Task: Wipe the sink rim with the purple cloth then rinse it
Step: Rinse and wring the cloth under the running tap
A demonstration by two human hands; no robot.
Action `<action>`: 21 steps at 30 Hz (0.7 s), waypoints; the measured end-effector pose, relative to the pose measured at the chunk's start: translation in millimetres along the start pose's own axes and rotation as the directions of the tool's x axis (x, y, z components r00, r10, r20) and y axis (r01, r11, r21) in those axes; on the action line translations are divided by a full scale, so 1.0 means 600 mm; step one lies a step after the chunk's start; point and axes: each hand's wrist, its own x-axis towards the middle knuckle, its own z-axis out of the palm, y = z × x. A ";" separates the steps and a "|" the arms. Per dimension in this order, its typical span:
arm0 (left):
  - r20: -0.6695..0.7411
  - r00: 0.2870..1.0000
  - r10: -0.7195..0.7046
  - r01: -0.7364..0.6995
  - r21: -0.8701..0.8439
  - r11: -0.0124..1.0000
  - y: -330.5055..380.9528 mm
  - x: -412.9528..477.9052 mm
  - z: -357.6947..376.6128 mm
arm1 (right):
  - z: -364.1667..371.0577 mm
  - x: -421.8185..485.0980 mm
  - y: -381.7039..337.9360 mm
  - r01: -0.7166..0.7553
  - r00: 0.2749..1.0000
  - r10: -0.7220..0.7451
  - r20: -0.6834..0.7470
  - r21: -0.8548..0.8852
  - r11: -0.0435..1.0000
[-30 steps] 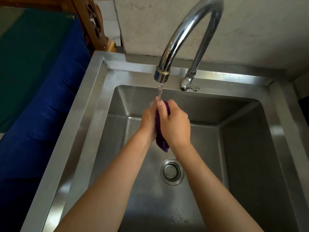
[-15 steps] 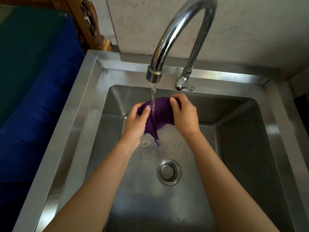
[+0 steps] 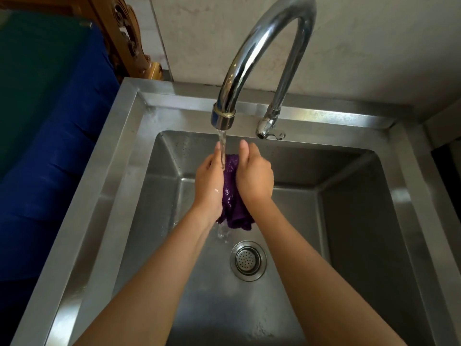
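Observation:
The purple cloth (image 3: 233, 198) is bunched between my palms over the steel sink basin, under the running water from the chrome tap spout (image 3: 222, 117). My left hand (image 3: 209, 182) presses it from the left and my right hand (image 3: 254, 174) from the right. The stream lands on the cloth's top and drips off its lower end above the drain (image 3: 248, 260). The sink rim (image 3: 104, 186) runs round the basin, shiny and wet near the back left corner.
The tap's small lever (image 3: 270, 132) sits on the back rim. A blue cushion (image 3: 50, 156) lies left of the sink, carved wood (image 3: 127, 38) behind it. A pale wall (image 3: 361, 46) stands close behind the tap.
Half a second ago the cloth was spread open between my hands under the stream. Now my hands have come together and the cloth is squeezed into a bunch.

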 end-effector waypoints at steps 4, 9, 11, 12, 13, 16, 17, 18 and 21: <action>-0.014 0.999 0.040 -0.039 0.058 0.998 0.004 0.008 -0.001 | 0.001 -0.043 -0.017 0.023 0.998 -0.033 0.061 0.164 0.986; 0.017 1.000 -0.001 0.000 0.032 1.000 -0.006 0.007 0.000 | 0.018 -0.017 -0.018 -0.045 0.999 0.048 -0.024 0.100 0.994; 0.007 1.000 0.012 -0.012 0.044 0.999 -0.007 0.000 0.006 | 0.014 0.004 -0.013 -0.088 0.996 0.090 -0.011 0.103 0.991; 0.006 1.000 0.007 -0.007 0.029 1.000 -0.007 -0.004 0.007 | 0.011 0.012 -0.011 -0.100 0.995 0.100 0.005 0.109 0.989; 0.010 1.000 0.006 -0.006 0.023 1.000 -0.006 -0.008 0.008 | 0.010 0.016 -0.008 -0.103 0.995 0.101 0.022 0.115 0.988; 0.037 0.999 0.031 -0.031 0.010 0.999 -0.005 -0.018 0.005 | 0.010 0.018 0.005 -0.131 0.989 0.111 0.102 0.208 0.969; 0.046 0.998 0.037 -0.037 -0.005 0.999 -0.005 -0.021 0.005 | 0.006 0.015 0.005 -0.162 0.981 0.127 0.144 0.265 0.951; 0.047 0.998 0.039 -0.038 -0.022 0.999 -0.003 -0.022 0.003 | 0.001 0.013 0.006 -0.208 0.969 0.153 0.196 0.304 0.930; 0.039 0.999 0.010 -0.008 -0.060 0.998 -0.007 -0.014 -0.005 | -0.018 0.002 0.024 -0.368 0.907 0.243 0.345 0.367 0.855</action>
